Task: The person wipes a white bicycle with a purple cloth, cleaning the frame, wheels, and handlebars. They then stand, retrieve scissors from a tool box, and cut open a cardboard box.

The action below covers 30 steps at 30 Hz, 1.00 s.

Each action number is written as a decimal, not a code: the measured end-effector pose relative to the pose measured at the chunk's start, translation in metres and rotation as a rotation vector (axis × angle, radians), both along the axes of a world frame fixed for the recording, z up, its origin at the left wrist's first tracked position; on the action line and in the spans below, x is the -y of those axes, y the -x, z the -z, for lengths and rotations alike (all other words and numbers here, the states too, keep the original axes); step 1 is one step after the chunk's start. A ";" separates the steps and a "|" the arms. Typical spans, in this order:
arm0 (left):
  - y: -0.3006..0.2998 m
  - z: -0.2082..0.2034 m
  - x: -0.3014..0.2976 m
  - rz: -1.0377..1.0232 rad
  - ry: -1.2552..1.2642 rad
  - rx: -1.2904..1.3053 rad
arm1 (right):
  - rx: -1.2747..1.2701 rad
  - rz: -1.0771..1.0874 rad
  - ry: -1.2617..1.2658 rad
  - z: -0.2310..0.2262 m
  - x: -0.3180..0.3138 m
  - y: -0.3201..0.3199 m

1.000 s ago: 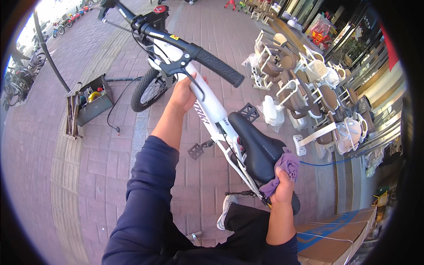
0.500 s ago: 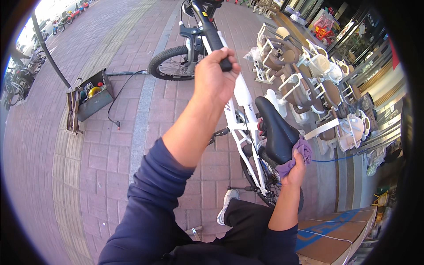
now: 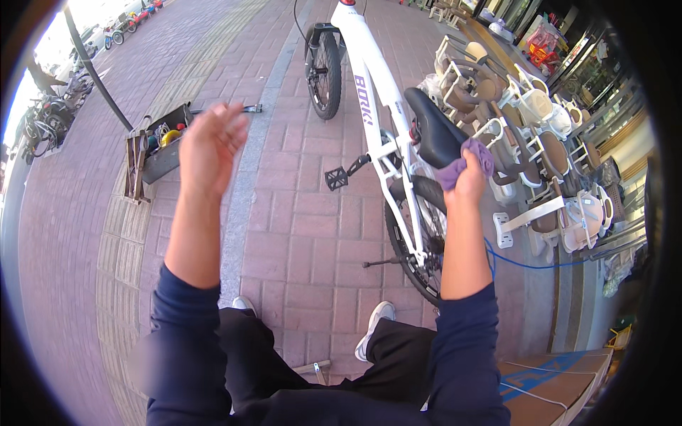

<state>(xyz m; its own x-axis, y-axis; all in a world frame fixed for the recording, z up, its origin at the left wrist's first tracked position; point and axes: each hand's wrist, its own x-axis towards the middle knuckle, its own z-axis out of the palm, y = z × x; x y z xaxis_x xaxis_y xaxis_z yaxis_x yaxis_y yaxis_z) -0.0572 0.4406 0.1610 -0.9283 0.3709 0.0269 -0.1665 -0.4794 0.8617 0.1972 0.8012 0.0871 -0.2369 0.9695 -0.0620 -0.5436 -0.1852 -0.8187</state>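
Observation:
A white bicycle stands on the brick pavement in front of me, its front wheel pointing away and its kickstand down. Bunched in my right hand is a purple cloth, pressed against the rear of the black saddle. My left hand is up in the air to the left of the bicycle, slightly blurred. It holds nothing, and its fingers are stretched loosely apart. The handlebar lies beyond the top of the view.
An open metal toolbox sits at the left, beside a wooden stool-like frame. White and brown chairs crowd the right side. A blue hose runs behind the rear wheel. At lower right lies a large cardboard box.
My left hand has let go of the handlebar grip and moved left. The front wheel has turned straighter. My right hand still has the cloth at the saddle.

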 end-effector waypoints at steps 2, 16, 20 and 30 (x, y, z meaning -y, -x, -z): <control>-0.050 0.044 0.006 0.110 0.103 0.135 | 0.048 -0.035 -0.004 -0.009 -0.026 0.042; -0.138 0.128 0.068 0.399 0.561 0.222 | 0.960 -0.167 -0.505 0.003 -0.150 0.235; -0.134 0.127 0.072 0.443 0.519 0.229 | 1.791 -0.415 -1.118 0.007 -0.117 0.168; -0.132 0.127 0.068 0.465 0.548 0.235 | 1.845 -0.326 -0.983 0.008 -0.099 0.253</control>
